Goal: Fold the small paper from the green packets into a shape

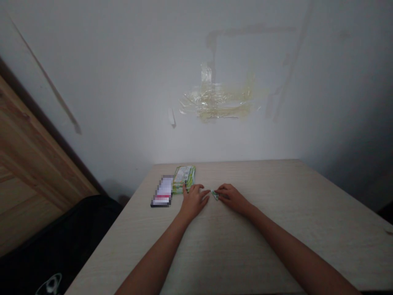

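Between my hands, near the middle of the table, is a small green-and-white folded piece (214,195), perhaps paper or wrapper. My right hand (231,198) grips it between thumb and fingertips, palm down. My left hand (194,200) rests on the tabletop just left of the piece with its fingers spread, holding nothing. Beyond the left fingers lies a stack of green-and-white packets (184,176), soft and glossy, whose near edge my left fingers overlap in view. Left of the packets a phone (162,191) lies flat, its screen blurred out.
The pale wood-grain table (276,180) meets a grey-white wall (123,82) at its far edge. Yellowed clear tape (221,100) clings to the wall. At the left are wooden boards (27,143) and a black bag-like item (61,233) beside the table's edge.
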